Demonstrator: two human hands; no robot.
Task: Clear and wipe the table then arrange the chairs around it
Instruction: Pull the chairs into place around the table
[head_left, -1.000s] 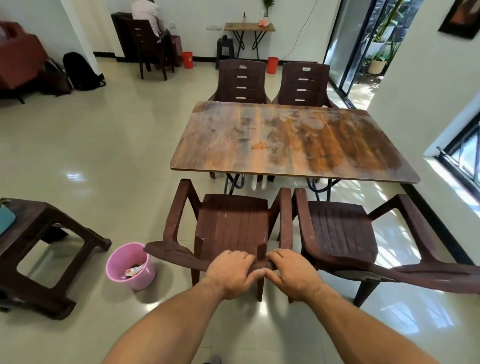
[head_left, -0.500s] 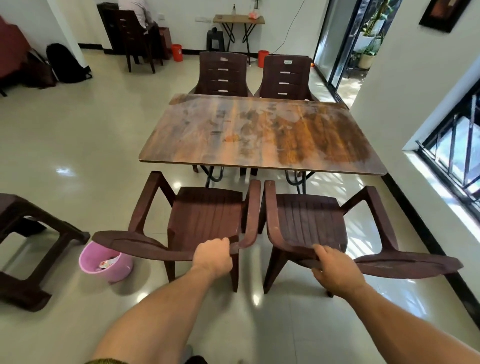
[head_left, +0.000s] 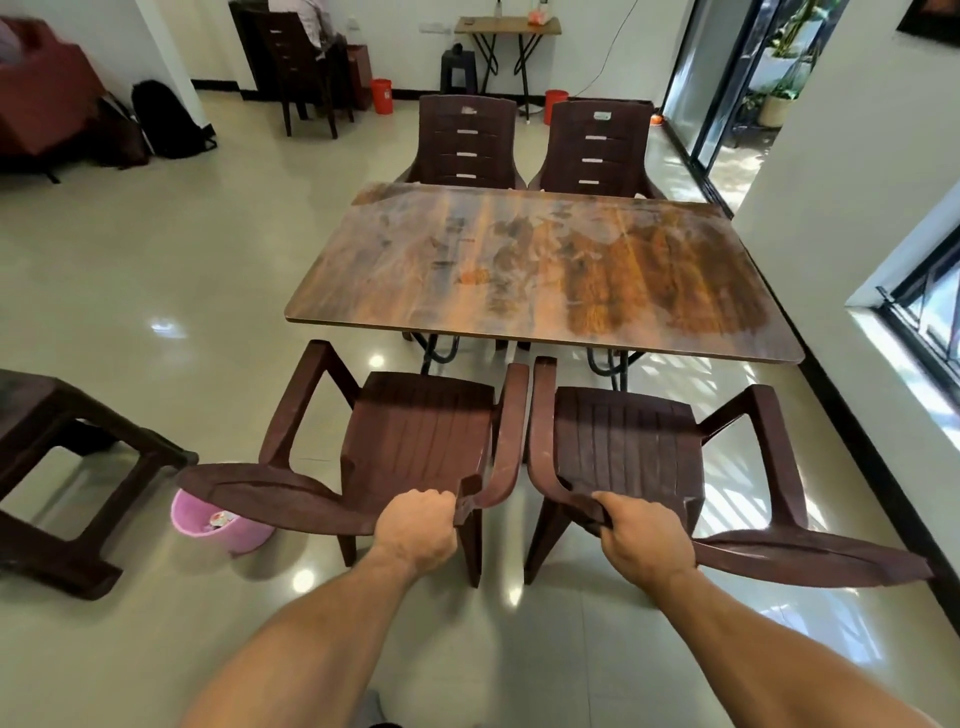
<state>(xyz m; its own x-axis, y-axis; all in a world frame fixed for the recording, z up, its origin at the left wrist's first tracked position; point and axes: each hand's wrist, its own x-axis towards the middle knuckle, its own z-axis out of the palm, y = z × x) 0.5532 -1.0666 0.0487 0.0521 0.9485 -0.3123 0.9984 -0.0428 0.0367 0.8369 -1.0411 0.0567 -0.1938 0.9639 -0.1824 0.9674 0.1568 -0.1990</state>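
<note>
Now my left hand (head_left: 418, 530) grips the left chair (head_left: 415, 431) and my right hand (head_left: 644, 538) grips the right chair (head_left: 623, 447), which maybe touch.

Right hand (head_left: 641, 535) has left the left chair (head_left: 415, 431), where both hands sat together 1.0 s ago, and now grips the back of the right chair (head_left: 623, 436). Left hand (head_left: 415, 530) slid a bit left on its own chair back. The right chair, skewed before, now sits squarer alongside the left one.
</note>
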